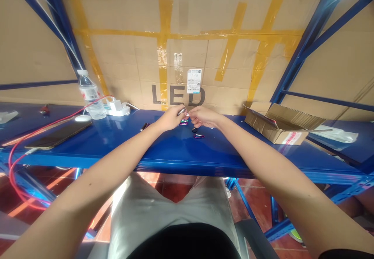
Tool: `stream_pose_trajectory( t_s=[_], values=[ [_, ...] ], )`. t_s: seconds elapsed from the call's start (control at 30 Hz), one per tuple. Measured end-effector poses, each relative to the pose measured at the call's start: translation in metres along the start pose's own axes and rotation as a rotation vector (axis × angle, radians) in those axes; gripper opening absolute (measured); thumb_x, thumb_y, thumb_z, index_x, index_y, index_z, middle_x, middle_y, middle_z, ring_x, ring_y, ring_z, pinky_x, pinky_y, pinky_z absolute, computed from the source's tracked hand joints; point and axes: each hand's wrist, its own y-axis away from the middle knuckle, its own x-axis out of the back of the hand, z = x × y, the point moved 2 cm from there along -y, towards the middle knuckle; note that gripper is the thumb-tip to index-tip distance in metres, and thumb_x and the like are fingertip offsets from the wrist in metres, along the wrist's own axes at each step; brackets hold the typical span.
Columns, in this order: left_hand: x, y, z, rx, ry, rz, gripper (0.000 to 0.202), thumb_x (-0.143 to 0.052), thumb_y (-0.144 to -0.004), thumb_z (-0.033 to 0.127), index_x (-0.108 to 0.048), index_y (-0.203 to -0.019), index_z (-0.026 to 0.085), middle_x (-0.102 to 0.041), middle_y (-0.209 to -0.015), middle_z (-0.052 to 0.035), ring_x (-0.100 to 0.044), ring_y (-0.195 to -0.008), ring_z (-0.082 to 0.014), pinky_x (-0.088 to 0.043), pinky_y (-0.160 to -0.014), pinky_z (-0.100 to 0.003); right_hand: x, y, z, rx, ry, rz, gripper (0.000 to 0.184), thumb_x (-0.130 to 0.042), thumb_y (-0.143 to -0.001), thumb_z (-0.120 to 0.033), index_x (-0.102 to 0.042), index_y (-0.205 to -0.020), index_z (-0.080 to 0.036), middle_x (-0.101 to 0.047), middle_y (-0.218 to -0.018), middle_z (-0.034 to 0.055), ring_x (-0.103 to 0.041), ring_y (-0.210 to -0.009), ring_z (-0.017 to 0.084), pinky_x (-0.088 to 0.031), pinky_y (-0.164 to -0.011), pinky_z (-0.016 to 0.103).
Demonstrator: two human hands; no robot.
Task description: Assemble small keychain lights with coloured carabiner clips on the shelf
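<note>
Both my hands meet above the blue shelf (175, 150), in front of the cardboard wall. My left hand (169, 119) is closed, pinching a small silver-grey metal piece (181, 111) that looks like a carabiner clip. My right hand (201, 116) is closed too, its fingertips pinched on the same piece or on a small ring at it; I cannot tell which. Under the hands lie a few small coloured carabiners: a pink and green cluster (184, 122), a dark one (194, 130) and a purple one (199, 136).
A phone (58, 135) on a red cable (17, 150) lies at the left, with a water bottle (90, 95), a white mouse (83, 118) and a white charger strip (118, 108). An open cardboard box (280, 124) stands at the right. Taped cardboard marked LED (178, 94) forms the back.
</note>
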Motion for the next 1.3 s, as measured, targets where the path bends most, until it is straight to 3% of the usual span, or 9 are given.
stream_pose_trajectory(
  t_s=[0.17,0.3,0.37,0.53,0.7,1.0,1.17,1.3],
  values=[
    [0.0,0.0,0.0,0.001,-0.042,-0.025,0.012,-0.051,-0.093,0.028,-0.053,-0.085,0.019,-0.064,-0.082,-0.0031,-0.058,-0.076,-0.0178,-0.044,-0.071,-0.03,0.0,-0.003,0.003,-0.003,0.015,0.012,0.022,-0.056,-0.095,-0.009,-0.055,-0.075,-0.016,-0.031,-0.055,-0.0062,-0.024,-0.049,0.008,-0.023,-0.043,0.021],
    [0.006,0.003,0.002,0.059,-0.116,-0.02,0.02,-0.05,-0.097,0.032,-0.051,-0.111,0.019,-0.065,-0.091,-0.0061,-0.06,-0.081,-0.0206,-0.046,-0.073,-0.033,0.001,-0.007,0.006,-0.009,0.037,0.035,0.021,-0.056,-0.094,-0.008,-0.055,-0.074,-0.016,-0.03,-0.055,-0.0063,-0.025,-0.048,0.008,-0.023,-0.042,0.021],
    [0.009,0.003,0.002,0.056,-0.163,-0.034,0.022,-0.045,-0.1,0.033,-0.047,-0.116,0.019,-0.064,-0.096,-0.0086,-0.06,-0.083,-0.022,-0.047,-0.075,-0.035,0.002,-0.009,0.007,-0.022,0.052,0.049,0.02,-0.057,-0.091,-0.007,-0.055,-0.074,-0.016,-0.031,-0.054,-0.0059,-0.025,-0.047,0.008,-0.023,-0.042,0.021],
    [0.012,0.003,0.001,-0.065,-0.316,-0.111,0.022,-0.037,-0.102,0.029,-0.054,-0.114,0.018,-0.066,-0.097,-0.0124,-0.063,-0.087,-0.0255,-0.049,-0.078,-0.038,0.005,-0.013,0.011,-0.009,0.088,0.07,0.018,-0.059,-0.09,-0.009,-0.058,-0.074,-0.015,-0.032,-0.053,-0.0058,-0.026,-0.046,0.008,-0.024,-0.04,0.021],
    [0.014,0.004,0.005,-0.196,-0.423,-0.107,0.03,-0.045,-0.098,0.025,-0.07,-0.113,0.021,-0.068,-0.102,-0.012,-0.066,-0.1,-0.0276,-0.05,-0.089,-0.039,0.01,-0.016,0.014,0.005,0.12,0.088,0.017,-0.06,-0.091,-0.012,-0.06,-0.075,-0.015,-0.033,-0.053,-0.0055,-0.027,-0.046,0.008,-0.024,-0.04,0.02],
    [0.01,0.005,0.008,-0.222,-0.547,-0.146,0.033,-0.048,-0.097,0.027,-0.077,-0.112,0.024,-0.068,-0.101,-0.0116,-0.066,-0.097,-0.0285,-0.049,-0.083,-0.039,0.008,-0.014,0.013,0.033,0.344,0.135,0.02,-0.057,-0.086,-0.005,-0.059,-0.07,-0.016,-0.035,-0.049,-0.005,-0.031,-0.046,0.008,-0.034,-0.041,0.02],
    [0.01,0.004,0.006,-0.192,-0.598,-0.155,0.031,-0.05,-0.095,0.024,-0.078,-0.107,0.023,-0.066,-0.098,-0.0118,-0.066,-0.094,-0.0281,-0.048,-0.079,-0.037,0.009,-0.016,0.015,0.001,0.372,0.121,0.018,-0.054,-0.086,-0.004,-0.067,-0.079,-0.013,-0.039,-0.049,-0.0036,-0.035,-0.045,0.009,-0.035,-0.04,0.021],
    [0.012,0.005,0.007,-0.203,-0.557,-0.099,0.033,-0.047,-0.097,0.025,-0.078,-0.109,0.023,-0.068,-0.099,-0.0105,-0.067,-0.092,-0.026,-0.049,-0.08,-0.036,0.011,-0.016,0.015,-0.007,0.389,0.115,0.018,-0.053,-0.089,-0.004,-0.066,-0.081,-0.013,-0.038,-0.048,-0.0041,-0.035,-0.044,0.009,-0.035,-0.041,0.022]
  ],
)
